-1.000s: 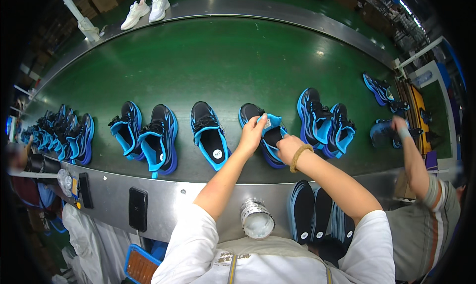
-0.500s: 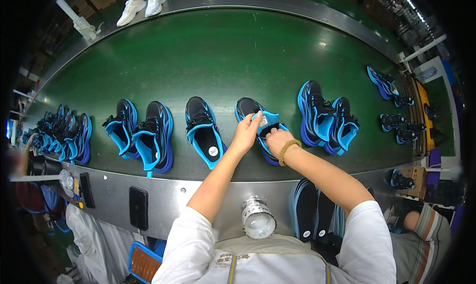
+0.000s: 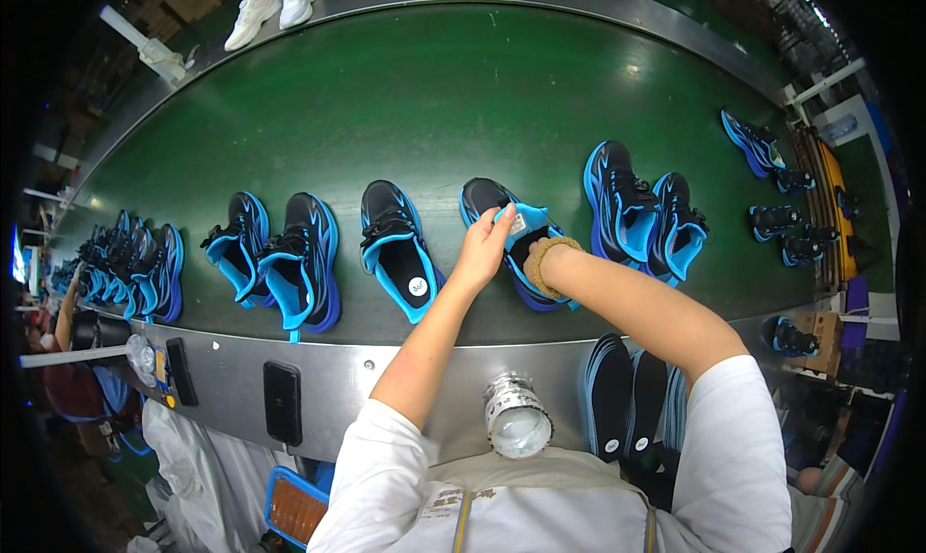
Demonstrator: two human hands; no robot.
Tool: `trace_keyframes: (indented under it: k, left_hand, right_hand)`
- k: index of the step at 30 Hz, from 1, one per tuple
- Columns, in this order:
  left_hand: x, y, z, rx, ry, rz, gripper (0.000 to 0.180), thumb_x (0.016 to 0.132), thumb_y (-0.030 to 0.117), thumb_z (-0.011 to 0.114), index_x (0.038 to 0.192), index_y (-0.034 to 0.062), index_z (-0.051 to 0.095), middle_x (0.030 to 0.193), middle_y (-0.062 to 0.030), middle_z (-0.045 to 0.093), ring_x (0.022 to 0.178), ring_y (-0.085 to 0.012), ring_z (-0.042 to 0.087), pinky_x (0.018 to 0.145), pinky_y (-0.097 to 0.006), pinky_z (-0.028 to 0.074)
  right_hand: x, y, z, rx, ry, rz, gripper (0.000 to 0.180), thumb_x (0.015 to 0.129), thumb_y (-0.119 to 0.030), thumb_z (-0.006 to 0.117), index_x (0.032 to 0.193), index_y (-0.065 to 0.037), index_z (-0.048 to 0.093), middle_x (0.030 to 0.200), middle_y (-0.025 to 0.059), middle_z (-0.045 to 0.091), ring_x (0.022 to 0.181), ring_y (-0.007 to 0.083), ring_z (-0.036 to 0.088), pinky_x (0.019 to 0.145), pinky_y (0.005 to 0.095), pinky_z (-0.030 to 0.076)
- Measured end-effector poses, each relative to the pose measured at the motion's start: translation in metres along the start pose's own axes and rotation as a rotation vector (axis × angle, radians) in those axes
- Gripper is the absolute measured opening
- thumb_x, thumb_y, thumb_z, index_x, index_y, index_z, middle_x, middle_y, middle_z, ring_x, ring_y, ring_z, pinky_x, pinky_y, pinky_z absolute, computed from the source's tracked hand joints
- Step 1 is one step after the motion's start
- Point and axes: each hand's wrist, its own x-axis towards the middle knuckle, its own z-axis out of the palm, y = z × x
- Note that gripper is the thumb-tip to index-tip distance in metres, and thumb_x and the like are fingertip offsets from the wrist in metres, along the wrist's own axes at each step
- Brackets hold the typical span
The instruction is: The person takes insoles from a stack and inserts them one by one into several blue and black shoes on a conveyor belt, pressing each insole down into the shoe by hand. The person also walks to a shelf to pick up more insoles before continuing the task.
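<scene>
A black sneaker (image 3: 487,195) with bright blue lining and sole lies on the green belt in front of me, toe pointing away. My left hand (image 3: 485,246) pinches its tongue, which has a white label, and holds it up and to the left. My right hand (image 3: 542,256) is inside the shoe opening almost to the wrist, so its fingers are hidden. A braided tan band circles that wrist. Just left of my left hand lies the matching sneaker (image 3: 388,204), a black insole (image 3: 403,268) with a round white sticker inside it.
More pairs of sneakers (image 3: 617,191) stand on the green belt (image 3: 502,80) to both sides. Along the near metal edge are loose black insoles (image 3: 608,389), a clear plastic container (image 3: 519,418) and a black phone (image 3: 283,403). White sneakers (image 3: 253,18) sit on the far ledge.
My right hand has gone deeper into the sneaker, its wristband now at the opening. My left hand stays on the tongue. The whole view has shifted slightly.
</scene>
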Motion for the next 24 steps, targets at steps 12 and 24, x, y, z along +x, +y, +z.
trace_keyframes:
  k: [12,24]
  left_hand:
    - [0.016,0.002,0.004,0.626,0.395,0.549,0.028,0.076,0.015,0.057,0.098,0.0017,0.048,0.09,-0.0168,0.052,0.077,-0.0323,0.053,0.063,-0.036,0.043]
    - [0.01,0.023,-0.003,1.132,-0.13,0.669,0.029,0.066,0.016,0.065,0.085,0.0049,0.046,0.084,-0.0102,0.048,0.074,-0.0261,0.054,0.062,-0.036,0.045]
  right_hand:
    - [-0.031,0.013,0.0,-0.276,-0.004,-0.36,0.051,0.085,-0.037,0.023,0.106,-0.004,0.056,0.113,0.0151,0.052,0.114,0.0221,0.043,0.103,0.0365,0.019]
    - [-0.092,0.014,0.054,0.452,1.192,-0.506,0.014,0.071,-0.017,0.053,0.075,-0.003,0.054,0.076,0.0133,0.056,0.087,0.0259,0.053,0.097,0.041,0.029]
